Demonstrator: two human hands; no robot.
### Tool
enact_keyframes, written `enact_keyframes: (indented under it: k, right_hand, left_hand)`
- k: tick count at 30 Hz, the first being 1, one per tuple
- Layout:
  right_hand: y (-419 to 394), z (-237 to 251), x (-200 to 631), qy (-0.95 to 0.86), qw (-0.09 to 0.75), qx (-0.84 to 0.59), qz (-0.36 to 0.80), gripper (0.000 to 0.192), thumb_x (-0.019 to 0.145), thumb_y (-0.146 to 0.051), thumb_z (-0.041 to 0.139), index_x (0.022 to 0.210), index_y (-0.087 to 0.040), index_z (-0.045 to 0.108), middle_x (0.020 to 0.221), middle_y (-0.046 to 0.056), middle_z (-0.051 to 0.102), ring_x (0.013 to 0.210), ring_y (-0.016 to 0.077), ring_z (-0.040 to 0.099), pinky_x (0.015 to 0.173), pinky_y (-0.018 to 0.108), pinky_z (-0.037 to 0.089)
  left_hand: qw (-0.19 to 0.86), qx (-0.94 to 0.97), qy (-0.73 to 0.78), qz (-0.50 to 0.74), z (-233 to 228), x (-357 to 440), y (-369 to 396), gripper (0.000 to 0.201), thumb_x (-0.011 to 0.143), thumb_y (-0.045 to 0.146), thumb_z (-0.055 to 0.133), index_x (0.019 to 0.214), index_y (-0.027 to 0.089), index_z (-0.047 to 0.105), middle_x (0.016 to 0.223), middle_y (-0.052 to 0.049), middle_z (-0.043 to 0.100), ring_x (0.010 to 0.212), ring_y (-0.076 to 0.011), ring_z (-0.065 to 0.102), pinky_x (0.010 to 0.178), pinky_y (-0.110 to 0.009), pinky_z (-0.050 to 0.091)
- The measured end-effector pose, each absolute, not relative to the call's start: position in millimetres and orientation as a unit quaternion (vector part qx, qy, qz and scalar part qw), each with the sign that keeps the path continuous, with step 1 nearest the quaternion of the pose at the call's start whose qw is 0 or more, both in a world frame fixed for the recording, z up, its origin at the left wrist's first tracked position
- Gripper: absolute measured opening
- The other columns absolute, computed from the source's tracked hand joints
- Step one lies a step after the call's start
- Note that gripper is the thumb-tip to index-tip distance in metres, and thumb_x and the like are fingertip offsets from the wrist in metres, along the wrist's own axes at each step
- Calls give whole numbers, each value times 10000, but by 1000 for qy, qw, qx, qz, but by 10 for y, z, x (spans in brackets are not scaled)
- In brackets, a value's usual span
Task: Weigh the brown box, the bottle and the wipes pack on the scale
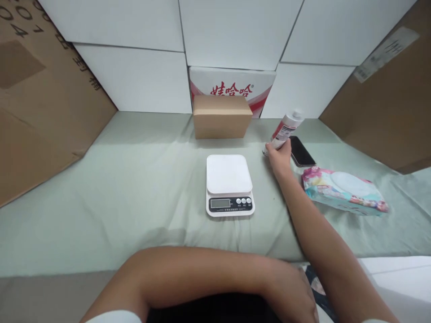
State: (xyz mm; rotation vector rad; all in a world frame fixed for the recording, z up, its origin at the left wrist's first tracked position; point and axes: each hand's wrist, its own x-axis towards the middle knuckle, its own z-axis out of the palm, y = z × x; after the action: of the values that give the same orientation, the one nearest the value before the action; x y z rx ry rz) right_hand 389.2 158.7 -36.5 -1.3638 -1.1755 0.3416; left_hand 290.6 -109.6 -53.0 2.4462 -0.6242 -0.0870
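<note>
My right hand (280,157) is closed around the lower part of a white bottle (286,127) with a red label and a white cap. The bottle leans to the right, its cap pointing up and away from me. To the left of that hand, a white digital kitchen scale (229,175) lies on the green cloth with a bare platform and a blank-looking display. Close to my body, my left hand (296,291) hangs low beside my right forearm. Its fingers are mostly hidden at the bottom edge.
Behind the scale, a small brown carton (222,123) stands before a white box with red lettering (232,80). A black phone (302,151) and a wet wipes pack (343,190) lie right of my right hand. Large cardboard boxes flank both sides (43,112).
</note>
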Motion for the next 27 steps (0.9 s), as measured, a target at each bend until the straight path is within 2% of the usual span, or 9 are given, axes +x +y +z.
enact_keyframes:
  k: [3,7,9,13,18,22,25,27]
  right_hand:
    - [1481,-343,3842,-536,601,-571,158,548,706,-542,833,1067,-224,569,1058,76,712,1000,271,681,1021,535,567]
    - [1205,-143,3533,-618,587,-466,236,554,790,-608,827,1135,-244,592,1131,95,723,1053,279,710,994,497,598]
    - [1021,-43,3302,-645,575,-418,281,544,800,-606,844,1139,-264,592,1154,94,721,1084,283,716,1001,487,602]
    - [714,32,2954,-670,529,-390,345,583,803,-589,868,1200,-289,564,1196,84,716,1134,290,713,1005,490,605]
    - [600,-12,2854,-688,474,-405,373,553,849,-548,836,1239,-272,556,1244,93,714,1168,305,703,1037,524,577]
    - [587,-1,2837,-693,454,-416,375,557,860,-540,826,1271,-270,564,1280,96,706,1215,316,684,1074,536,558]
    - [596,58,2872,-707,461,-395,362,685,844,-594,827,1383,-292,532,1372,104,673,1285,325,661,1117,532,543]
    - [644,92,2965,-705,504,-385,317,778,876,-696,738,1499,-328,453,1453,109,629,1327,327,640,1111,532,548]
  left_hand:
    - [255,943,-209,-44,-652,2974,-1200,339,813,214,719,481,263,670,677,-56,759,478,-187,586,422,-313,286]
    - [219,961,-155,-65,-688,2958,-1244,224,880,274,712,688,244,822,757,-38,788,428,-149,475,417,-318,274]
    - [222,961,-146,-76,-669,2942,-1235,194,864,260,732,695,244,825,746,-21,781,408,-132,414,427,-317,284]
    - [235,958,-148,-73,-690,2952,-1226,237,825,214,774,590,242,760,657,19,732,393,-110,363,440,-304,304]
    - [237,958,-162,-8,-821,2991,-1247,264,763,222,814,517,249,722,566,7,671,402,-131,404,452,-314,335]
    - [233,955,-182,-34,-801,2960,-1237,246,793,262,783,549,252,749,638,-31,716,452,-156,471,475,-328,372]
    - [218,973,-70,-26,-711,2903,-1210,198,828,262,724,639,268,781,704,-57,723,534,-189,558,510,-337,396]
    - [187,981,43,4,-652,2874,-1185,174,838,261,691,696,274,791,722,-76,709,590,-218,601,534,-349,407]
